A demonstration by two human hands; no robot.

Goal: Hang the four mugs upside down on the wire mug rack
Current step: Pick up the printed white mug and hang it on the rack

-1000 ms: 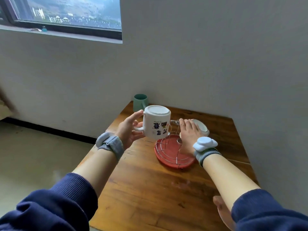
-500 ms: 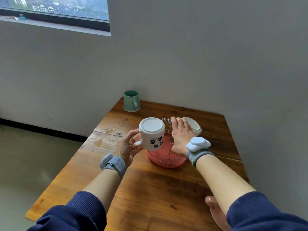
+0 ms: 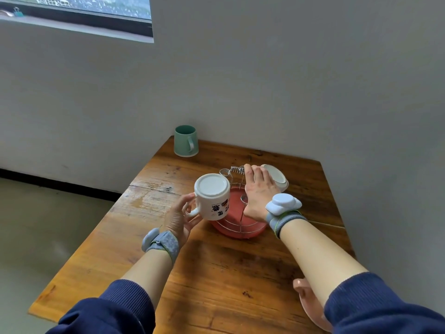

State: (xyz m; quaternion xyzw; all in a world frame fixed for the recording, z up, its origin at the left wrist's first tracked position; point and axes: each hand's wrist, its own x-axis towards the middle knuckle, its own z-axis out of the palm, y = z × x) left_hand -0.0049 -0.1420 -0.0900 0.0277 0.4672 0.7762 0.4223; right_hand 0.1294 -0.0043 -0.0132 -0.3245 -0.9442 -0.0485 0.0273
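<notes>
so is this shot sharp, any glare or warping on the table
Head view: mostly sharp, the white mug in the left hand is crisp though its print stays unreadable; a pale sheen on the table at its left edge; wide-angle bending slants the walls and table edges; soft daylight, faint shadows.

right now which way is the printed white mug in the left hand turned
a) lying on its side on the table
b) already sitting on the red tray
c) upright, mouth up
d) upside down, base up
d: the printed white mug shows its flat round base to the camera and its print reads inverted, while the left hand holds it by the handle beside the wire mug rack.
</notes>
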